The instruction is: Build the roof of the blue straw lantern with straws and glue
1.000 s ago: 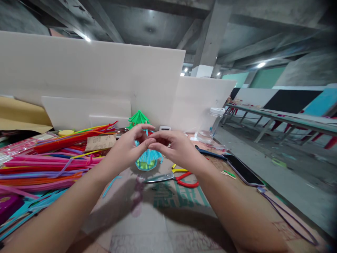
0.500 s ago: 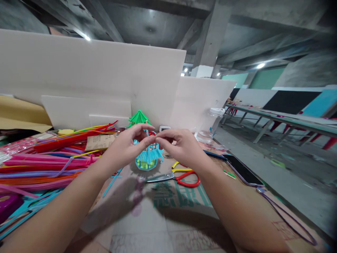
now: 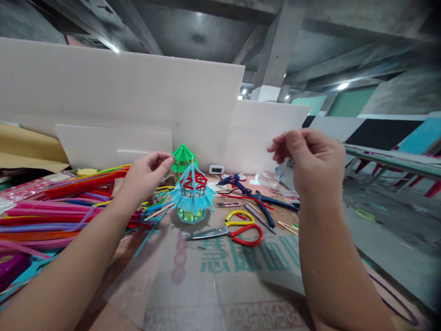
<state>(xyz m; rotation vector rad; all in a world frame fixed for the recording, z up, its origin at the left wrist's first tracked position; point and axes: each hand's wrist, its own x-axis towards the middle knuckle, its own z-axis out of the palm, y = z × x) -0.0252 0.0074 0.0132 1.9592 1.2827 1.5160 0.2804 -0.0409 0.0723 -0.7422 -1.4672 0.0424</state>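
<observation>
A: Hands, quick?
B: Left hand [image 3: 146, 174]: thumb and forefinger pinched together, held up over the pipe cleaners [image 3: 51, 214]. Can't tell if anything thin is in there.
A: Right hand [image 3: 315, 158]?
B: Raised higher, well apart from the left, fingers curled, thumb pressed to them. Contents: can't tell either.
A: Blue model [image 3: 193, 198]?
B: Upright on the table [image 3: 193, 299], between the hands, neither touching it. Fringed blue roof, red lattice above that, pointed top.
A: Green model [image 3: 183, 156]?
B: Just behind the blue one. Left fingertips overlap its roof edge in view; contact unclear.
A: Nearby?
B: Scissors [image 3: 223, 231] in front of the blue model, blades left, one yellow and one red handle loop. Pen [image 3: 260, 219] right of them, then sticks [image 3: 287, 227]. Glue gun [image 3: 236, 181] behind.
A: Back?
B: White timer [image 3: 216, 169], then white boards [image 3: 120, 87] standing.
</observation>
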